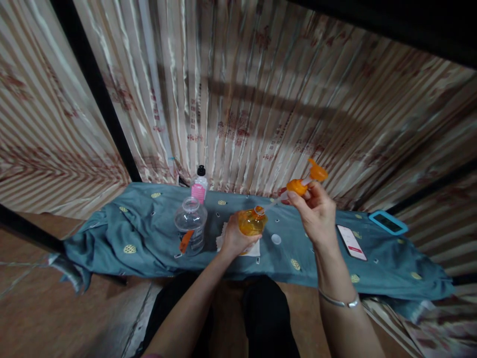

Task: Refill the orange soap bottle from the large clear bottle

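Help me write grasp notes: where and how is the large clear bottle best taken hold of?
Probably by the neck, coming from the left: it is narrower than the rounded body, which stands upright, and the left hand is on the right.

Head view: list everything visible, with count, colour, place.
Amber bottle: one, orange, left hand
Pump: one, orange, right hand
Clear bottle: one, colourless, at left
Pink-labelled bottle: one, clear, behind clear bottle
Cloth: one, white, under left hand
Disc: one, white, between hands
Phone: one, white-screened, right of hands
Device: one, blue-framed, far right
Tablecloth: one, teal, beneath items
Curtain: count unclear, striped, behind
Poles: several, black, sides
Floor: one, brown, below
Bracelet: one, silver, right wrist
Hands: two, bare, centre
Legs: two, black-clad, below
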The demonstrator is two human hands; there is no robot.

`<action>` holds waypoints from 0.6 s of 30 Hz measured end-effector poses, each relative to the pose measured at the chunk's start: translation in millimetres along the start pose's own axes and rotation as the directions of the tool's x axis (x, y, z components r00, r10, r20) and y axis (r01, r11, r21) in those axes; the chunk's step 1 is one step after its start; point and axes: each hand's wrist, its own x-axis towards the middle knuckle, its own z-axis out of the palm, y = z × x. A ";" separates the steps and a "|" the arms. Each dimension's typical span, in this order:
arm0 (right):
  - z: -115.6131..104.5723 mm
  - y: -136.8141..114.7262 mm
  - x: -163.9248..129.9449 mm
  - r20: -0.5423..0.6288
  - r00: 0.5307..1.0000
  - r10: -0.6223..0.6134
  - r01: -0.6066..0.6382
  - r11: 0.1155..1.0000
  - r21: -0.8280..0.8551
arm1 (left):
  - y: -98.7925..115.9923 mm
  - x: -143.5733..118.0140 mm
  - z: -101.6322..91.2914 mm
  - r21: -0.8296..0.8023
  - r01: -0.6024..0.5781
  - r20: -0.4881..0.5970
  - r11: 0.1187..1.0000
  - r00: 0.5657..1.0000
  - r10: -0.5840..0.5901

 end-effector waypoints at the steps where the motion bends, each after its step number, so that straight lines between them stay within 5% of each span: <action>1: -5.7 -3.3 0.4 -0.056 0.998 -0.013 0.014 1.000 0.016 | -0.3 0.2 0.3 0.005 -0.008 0.011 1.000 1.000 0.008; 4: -24.9 -16.9 -0.1 -0.252 0.967 -0.033 0.051 0.997 0.063 | -2.0 0.0 2.2 0.018 -0.025 0.031 1.000 0.999 0.024; 9: -50.5 -27.3 -3.6 -0.342 0.940 -0.014 0.073 0.984 0.161 | -4.4 -1.7 5.6 0.046 -0.058 -0.019 0.997 0.998 0.059; 18: -41.5 -35.4 -2.8 -0.253 0.968 0.001 0.052 0.978 0.204 | -2.6 -1.8 3.2 0.022 -0.013 0.020 1.000 1.000 0.012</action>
